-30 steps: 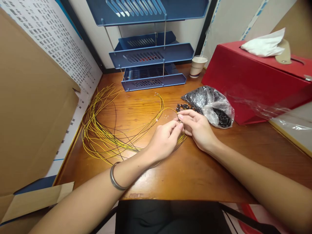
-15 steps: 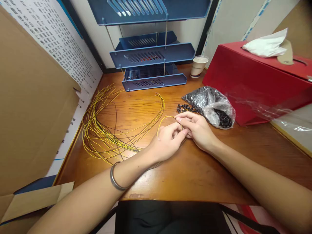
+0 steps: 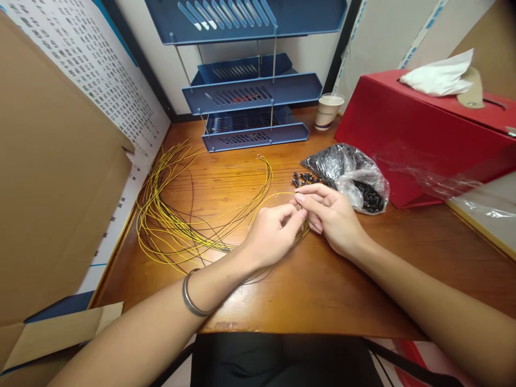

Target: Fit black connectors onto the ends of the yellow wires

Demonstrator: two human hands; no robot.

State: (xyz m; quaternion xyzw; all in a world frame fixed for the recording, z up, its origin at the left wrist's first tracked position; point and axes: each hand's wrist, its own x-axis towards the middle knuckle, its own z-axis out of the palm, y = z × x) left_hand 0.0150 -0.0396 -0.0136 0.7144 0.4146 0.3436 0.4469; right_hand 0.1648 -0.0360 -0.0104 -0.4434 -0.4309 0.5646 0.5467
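Note:
Thin yellow and dark wires [image 3: 173, 228] lie in loose loops on the left of the wooden table, and several run under my left forearm. My left hand [image 3: 276, 228] is closed, thumb against the curled fingers, pinching a wire. Close beside it my right hand [image 3: 328, 212] pinches a yellow wire [image 3: 278, 193] between thumb and forefinger. That wire arcs leftward from the fingertips behind my left hand. Small black parts with metal ends [image 3: 304, 178] lie just beyond my right fingers. A clear plastic bag [image 3: 342, 164] of black parts sits behind my right hand.
A blue tiered tray rack [image 3: 258, 138] stands at the back, with a paper cup [image 3: 328, 113] to its right. The large red tissue box [image 3: 423, 140] fills the right rear. Cardboard [image 3: 52, 177] walls the left side. The table's front edge runs near my lap.
The yellow wire's small loop has widened and flattened, its left part now passing behind my left hand. Both hands have shifted slightly, the right one a little to the right.

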